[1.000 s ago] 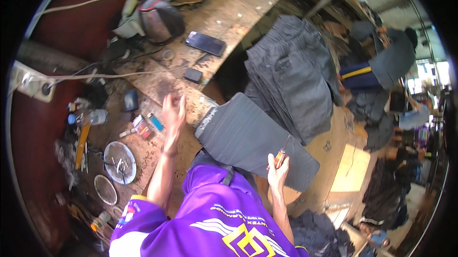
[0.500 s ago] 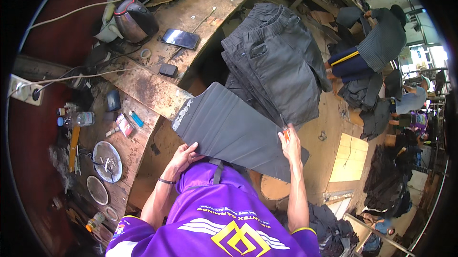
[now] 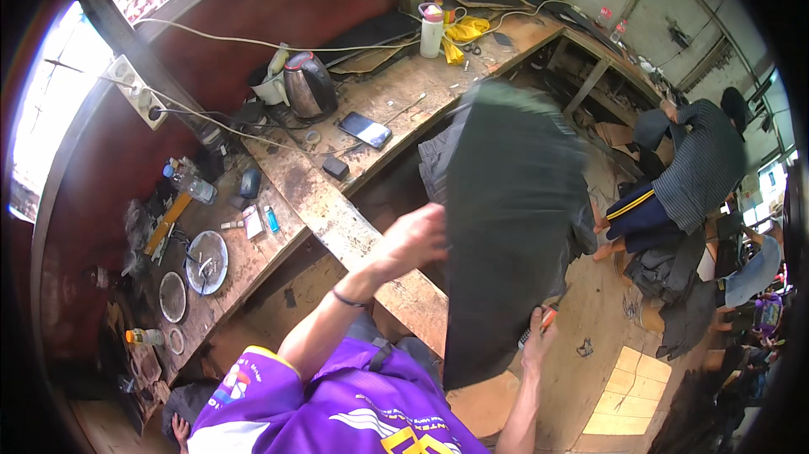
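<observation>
At the centre of view, note one large dark panel (image 3: 514, 193), much blurred, with folded grey cloth (image 3: 434, 159) showing beside its upper left edge. At its left edge, find the left hand (image 3: 413, 239), too blurred to tell whether gripping. Near its lower right edge, find the right hand (image 3: 538, 343) closed around an orange-handled tool (image 3: 549, 316). Judge handling as midway: raised, not laid flat.

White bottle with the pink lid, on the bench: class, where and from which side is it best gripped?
Probably around the middle of the white bottle, coming from the open front of the bench. It stands upright with a slim, roughly cylindrical body, and the yellow material crowds its right side.
</observation>
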The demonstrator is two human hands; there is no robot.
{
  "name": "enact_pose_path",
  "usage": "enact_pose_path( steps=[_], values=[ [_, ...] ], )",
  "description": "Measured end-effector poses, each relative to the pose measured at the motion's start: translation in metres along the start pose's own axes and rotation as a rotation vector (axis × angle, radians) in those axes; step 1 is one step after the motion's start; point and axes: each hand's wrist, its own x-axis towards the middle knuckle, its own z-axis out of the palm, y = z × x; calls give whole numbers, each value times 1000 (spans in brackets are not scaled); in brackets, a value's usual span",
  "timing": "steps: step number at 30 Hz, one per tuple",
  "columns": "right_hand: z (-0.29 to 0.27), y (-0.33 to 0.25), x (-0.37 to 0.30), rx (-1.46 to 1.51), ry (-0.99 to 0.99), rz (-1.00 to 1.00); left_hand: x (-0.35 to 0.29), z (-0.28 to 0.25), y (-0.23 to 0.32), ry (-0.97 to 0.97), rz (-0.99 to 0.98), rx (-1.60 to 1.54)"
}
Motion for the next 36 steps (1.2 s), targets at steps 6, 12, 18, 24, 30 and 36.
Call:
enact_pose_path(
  steps=[6, 12, 18, 24, 30, 36],
  values=[
    [-10, -6, -21, 329, 74, 205, -6, 62, -71, -177, -181, 341],
    [11, -10, -53, 447, 108, 291, 58, -3, -29, -582, -386, 544],
    [85, -63, -47, 170, 299, 183, 197, -139, 127, -238, -210, 1508],
    [203, -143, 38, 123, 350, -156, 300, -225, 311, 63, -205, 2116],
    [388, -253, 188, 317, 280, -366, 319, -312, 409, 414, -474, 2181],
    [584, -362, 315, 641, -5, -633, 310, -354, 411, 238, -738, 2240]
  ],
)
